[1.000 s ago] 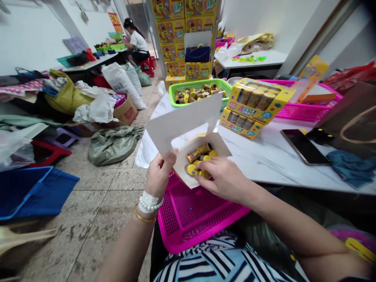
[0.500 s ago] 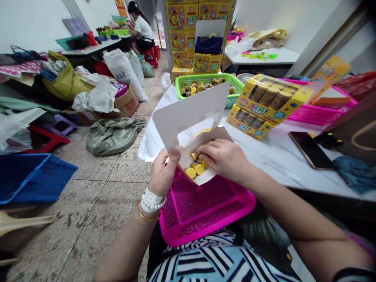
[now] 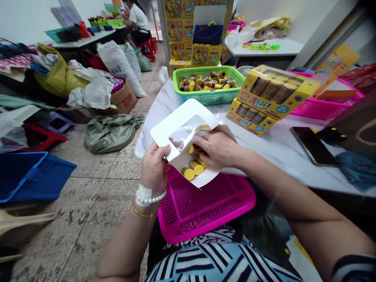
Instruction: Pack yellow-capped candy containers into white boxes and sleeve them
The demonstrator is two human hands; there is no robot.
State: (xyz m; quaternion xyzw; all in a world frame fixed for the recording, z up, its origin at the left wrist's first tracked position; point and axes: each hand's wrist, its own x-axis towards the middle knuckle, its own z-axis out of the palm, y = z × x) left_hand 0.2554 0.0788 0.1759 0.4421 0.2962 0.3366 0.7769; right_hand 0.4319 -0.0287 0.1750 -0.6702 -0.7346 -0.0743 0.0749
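Windowed lid (image 3: 173, 121) has tipped lower, baring the front of the green basket (image 3: 210, 94). Over there, the left hand (image 3: 154, 168) pinches the open carton (image 3: 203, 181) near its lid, above the pink basket (image 3: 199, 199). The right hand (image 3: 223, 149) reaches among yellow-capped cylinders (image 3: 197, 169) inside; whether it grips one, I can't tell. Looks like arranging; the next move calls for a steady carton and light nudging.

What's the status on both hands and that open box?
Left hand gripping open box by its edge. Right hand inside, at yellow-capped tubes. View of box interior partly blocked by right hand.
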